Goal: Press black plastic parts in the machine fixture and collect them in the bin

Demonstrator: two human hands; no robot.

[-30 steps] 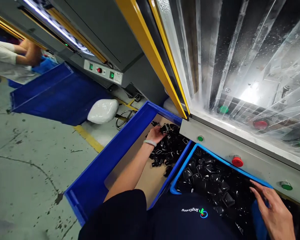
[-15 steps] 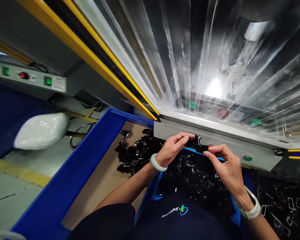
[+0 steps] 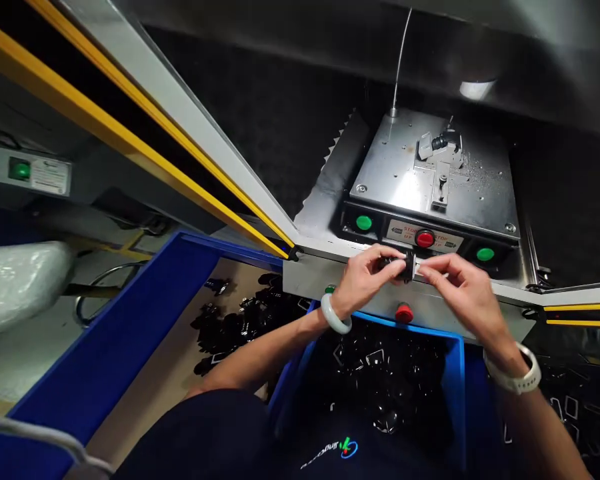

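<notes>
In front of the machine, my left hand (image 3: 363, 277) is closed around a small black part (image 3: 409, 266) with a round dark flange facing right. The fingers cover much of it, so its exact kind does not show. On the right, my right hand (image 3: 463, 290) pinches a small pale piece (image 3: 419, 264) against the flange side; whether the two are joined I cannot tell. Beyond both hands, a metal fixture (image 3: 441, 190) on a steel plate (image 3: 400, 157) carries another black part (image 3: 446, 139).
Green and red buttons (image 3: 425, 239) line the base's front. A red knob (image 3: 404, 313) projects from the grey sill below my hands. A blue bin (image 3: 457, 380) full of glossy black parts stands underneath. Black pieces (image 3: 240, 327) lie on a tan surface at left. Yellow-edged frames (image 3: 205, 177) flank the opening.
The clear plastic sheeting that covered the opening is gone from view, exposing the plate and fixture. The black piece in my right fingers has given way to a pale one. The view has shifted.
</notes>
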